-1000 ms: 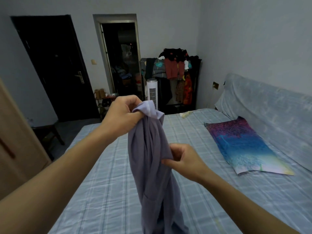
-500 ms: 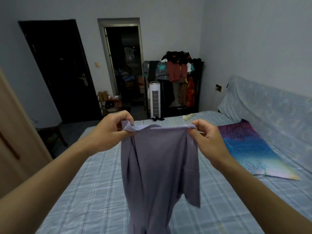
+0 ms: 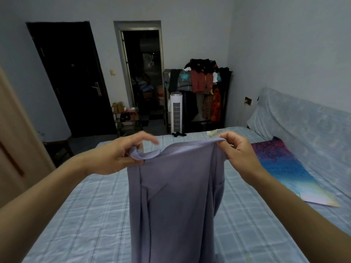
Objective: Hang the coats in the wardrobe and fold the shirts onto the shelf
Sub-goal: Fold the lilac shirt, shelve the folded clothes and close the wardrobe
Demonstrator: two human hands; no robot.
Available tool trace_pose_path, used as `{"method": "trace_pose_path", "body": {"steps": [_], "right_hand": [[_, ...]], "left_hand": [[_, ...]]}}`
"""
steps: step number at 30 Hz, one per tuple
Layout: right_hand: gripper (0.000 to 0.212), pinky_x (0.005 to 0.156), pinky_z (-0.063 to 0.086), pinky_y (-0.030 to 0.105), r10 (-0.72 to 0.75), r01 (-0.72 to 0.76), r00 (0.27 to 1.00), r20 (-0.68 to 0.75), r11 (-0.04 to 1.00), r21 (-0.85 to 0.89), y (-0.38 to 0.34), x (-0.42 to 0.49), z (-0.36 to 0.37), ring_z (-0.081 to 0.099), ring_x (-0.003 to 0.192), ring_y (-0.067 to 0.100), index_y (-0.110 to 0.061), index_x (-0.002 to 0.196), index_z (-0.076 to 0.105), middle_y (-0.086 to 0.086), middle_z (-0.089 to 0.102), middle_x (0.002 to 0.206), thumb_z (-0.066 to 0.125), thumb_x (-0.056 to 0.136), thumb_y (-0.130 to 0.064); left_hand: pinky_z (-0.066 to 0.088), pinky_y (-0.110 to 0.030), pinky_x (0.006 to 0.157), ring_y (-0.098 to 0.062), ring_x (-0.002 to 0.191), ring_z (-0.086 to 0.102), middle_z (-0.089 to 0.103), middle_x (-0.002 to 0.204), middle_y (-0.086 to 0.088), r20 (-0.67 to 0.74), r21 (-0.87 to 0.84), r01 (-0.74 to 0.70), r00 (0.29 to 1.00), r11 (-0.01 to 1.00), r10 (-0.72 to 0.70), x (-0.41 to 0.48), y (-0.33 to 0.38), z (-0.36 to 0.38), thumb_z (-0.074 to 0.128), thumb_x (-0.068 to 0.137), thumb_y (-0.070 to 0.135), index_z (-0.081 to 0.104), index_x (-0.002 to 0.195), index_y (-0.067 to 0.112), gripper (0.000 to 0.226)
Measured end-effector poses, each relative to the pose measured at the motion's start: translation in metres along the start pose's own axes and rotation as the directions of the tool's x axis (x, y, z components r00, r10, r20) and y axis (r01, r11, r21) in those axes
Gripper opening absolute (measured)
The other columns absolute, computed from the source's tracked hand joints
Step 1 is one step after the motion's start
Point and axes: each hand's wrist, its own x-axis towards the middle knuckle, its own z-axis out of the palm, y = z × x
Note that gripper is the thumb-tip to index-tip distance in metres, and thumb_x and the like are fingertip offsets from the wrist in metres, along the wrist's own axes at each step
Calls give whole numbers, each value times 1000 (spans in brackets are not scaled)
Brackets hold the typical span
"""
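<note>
A lilac shirt hangs in front of me above the bed, held up by its top edge. My left hand holds the left corner with the thumb under the cloth, its forefinger stretched out over the fold. My right hand pinches the right corner between thumb and curled fingers. The shirt falls in long folds down past the bottom of the view. Its lower end is out of sight.
The bed with a blue checked sheet lies under the shirt. A purple and blue patterned cloth lies flat on its right side. A clothes rack and a white tower fan stand beyond the bed. A wooden door edge is at left.
My right hand has gone up from the shirt's middle to its top edge. Both hands have drawn apart, spreading the top edge wide. My left forefinger has straightened.
</note>
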Motion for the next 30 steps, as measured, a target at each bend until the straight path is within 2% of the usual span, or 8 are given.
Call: {"method": "trace_pose_path", "body": {"steps": [3,8,11,13,17,23,27,30], "right_hand": [[18,62,46,29,-28,27,996,80,999,20,-2,7,-3,54,72,16,-6,90,64,11,61,84,57,97,-22],[13,70,47,21,-111,117,981,160,993,-27,-4,19,-10,59,81,12,-15,87,68,13,65,92,59,95,-21],[12,71,48,16,-160,166,975,152,986,-26,-7,26,-13,61,80,8,-17,87,70,7,68,88,61,94,-21],[11,68,47,15,-183,187,974,136,982,-15,-8,29,-17,60,77,5,-18,85,70,-2,68,82,62,93,-21],[16,66,46,14,-217,231,965,147,968,-93,-9,34,-31,60,73,2,-19,83,70,-9,68,78,62,94,-11],[18,65,45,27,-236,355,914,331,861,-364,-1,24,-43,60,68,13,-15,75,70,-1,65,70,65,84,-30],[24,58,38,21,-247,474,849,468,746,-467,11,18,-50,50,59,4,-24,62,58,-13,51,63,77,77,-25],[24,60,43,28,-177,500,815,551,695,-517,25,11,-53,53,62,8,-21,63,63,-11,51,68,81,79,-18]], "left_hand": [[56,-42,78,-18,90,65,67,99,7,39,55,10,999,998,-12,-3,4,-9,66,94,20,68,105,33,17],[54,-47,76,-21,86,65,68,92,4,93,13,41,995,999,-42,-13,2,-24,65,95,19,70,93,24,8],[50,-41,62,-16,67,59,62,74,4,71,106,86,993,991,-94,-16,-6,-30,67,91,36,67,78,28,16],[50,-29,60,-9,66,62,65,73,8,64,99,118,990,988,-125,-22,-14,-34,68,90,37,68,77,27,16],[41,-28,55,-9,57,51,53,64,5,-43,248,112,994,962,-104,-37,-30,-42,73,85,37,55,62,23,32],[46,-25,55,-11,62,56,55,69,7,-307,387,65,950,920,62,-50,-38,-57,79,80,26,62,67,22,21],[45,-22,59,-5,65,54,54,77,6,-373,522,81,917,849,142,-53,-42,-57,78,81,8,69,76,15,13],[49,-30,61,-13,68,56,55,83,3,-442,575,96,872,813,209,-54,-45,-57,73,86,10,71,84,13,4]]}}
